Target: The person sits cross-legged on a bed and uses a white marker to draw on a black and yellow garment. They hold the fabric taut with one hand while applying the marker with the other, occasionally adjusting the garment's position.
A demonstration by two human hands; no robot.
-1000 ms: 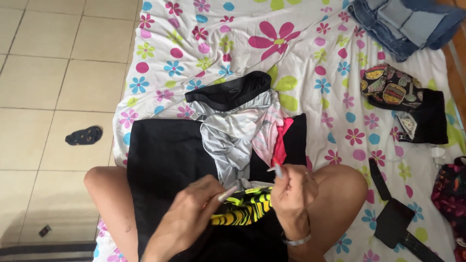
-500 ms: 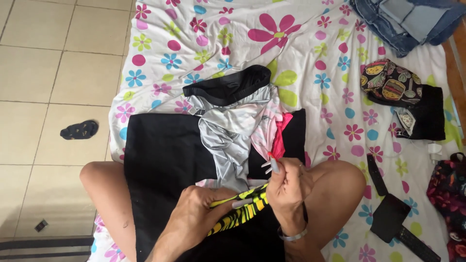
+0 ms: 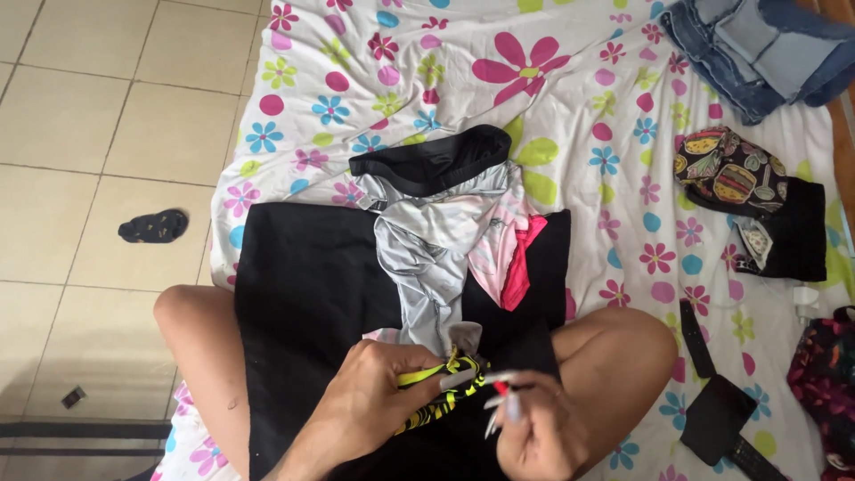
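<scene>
Left hand (image 3: 378,401) now clamped on yellow-and-black striped garment (image 3: 441,392), near centre, over black cloth (image 3: 307,285) on lap. Right hand (image 3: 534,432) half-curled, pinching small red-tipped item (image 3: 500,388), identity unclear. Earlier: garment spread wider between hands; now bunched tighter, hands closer together. Grey garment (image 3: 427,258), pink garment (image 3: 503,258) just beyond. Black sock (image 3: 153,225) far left on tile floor (image 3: 80,134). Floral sheet (image 3: 463,80) underneath.

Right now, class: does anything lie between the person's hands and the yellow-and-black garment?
Nothing visible does. The left hand already grips the yellow-and-black garment, and the right hand is right beside it, over the black cloth.
</scene>
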